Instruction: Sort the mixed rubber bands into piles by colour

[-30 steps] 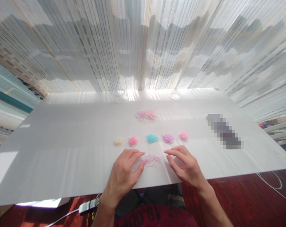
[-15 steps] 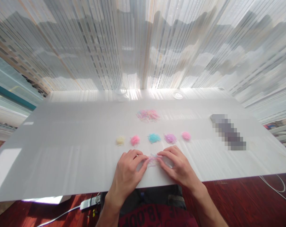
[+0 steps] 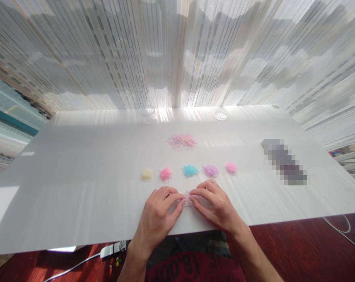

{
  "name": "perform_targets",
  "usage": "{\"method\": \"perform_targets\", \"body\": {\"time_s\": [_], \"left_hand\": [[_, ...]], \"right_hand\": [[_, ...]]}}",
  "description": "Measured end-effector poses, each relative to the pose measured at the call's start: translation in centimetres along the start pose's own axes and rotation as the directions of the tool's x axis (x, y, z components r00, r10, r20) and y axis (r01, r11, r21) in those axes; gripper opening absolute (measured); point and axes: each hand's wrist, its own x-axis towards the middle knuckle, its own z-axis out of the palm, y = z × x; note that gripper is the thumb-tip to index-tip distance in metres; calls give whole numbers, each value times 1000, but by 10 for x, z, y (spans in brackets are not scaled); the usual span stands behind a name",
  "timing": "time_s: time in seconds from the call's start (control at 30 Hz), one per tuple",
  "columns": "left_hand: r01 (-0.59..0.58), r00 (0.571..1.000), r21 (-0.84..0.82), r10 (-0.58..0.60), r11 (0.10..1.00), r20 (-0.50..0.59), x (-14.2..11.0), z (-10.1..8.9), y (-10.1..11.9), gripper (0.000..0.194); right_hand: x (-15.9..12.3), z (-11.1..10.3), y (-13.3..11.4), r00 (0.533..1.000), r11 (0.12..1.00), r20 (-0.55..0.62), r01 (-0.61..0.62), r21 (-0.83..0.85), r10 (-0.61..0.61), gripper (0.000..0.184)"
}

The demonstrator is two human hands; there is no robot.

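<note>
Near the table's front edge, a small pile of thin pale pink and lilac strands, which look like small rubber bands, lies between my hands. My left hand pinches at the pile's left side, thumb and index finger together. From the right, my right hand pinches at it too, fingertips almost meeting the left ones. What exactly sits in each pinch is too small to make out. Beyond the hands runs a row of sorted piles: yellow, hot pink, turquoise, purple and light pink.
Farther back on the white table is a larger mixed-colour pile. A clear jar and a clear round lid stand by the curtain. A pixelated object lies at right. A power strip is below the table.
My right hand has moved left, bringing its fingertips closer to my left hand's. The strands between them now show less. The view has shifted slightly.
</note>
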Motion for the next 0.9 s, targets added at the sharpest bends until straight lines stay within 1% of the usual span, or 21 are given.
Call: {"method": "perform_targets", "body": {"time_s": [0.33,0.47,0.67,0.9], "left_hand": [[19,1000,-56,-19,998,4,1,1,-1,9],[22,1000,-76,-21,997,9,0,2,-2,8],[17,1000,-63,-16,998,15,-1,4,-3,10],[20,1000,-65,-20,998,-5,1,4,-4,7]], "right_hand": [[-2,-2,1,999,994,-20,-27,105,29,10],[-1,-2,0,999,993,-23,-29,115,32,10],[-1,-2,0,1000,994,-7,-24,110,25,11],[-1,-3,1,999,993,-9,-31,117,32,13]]}}
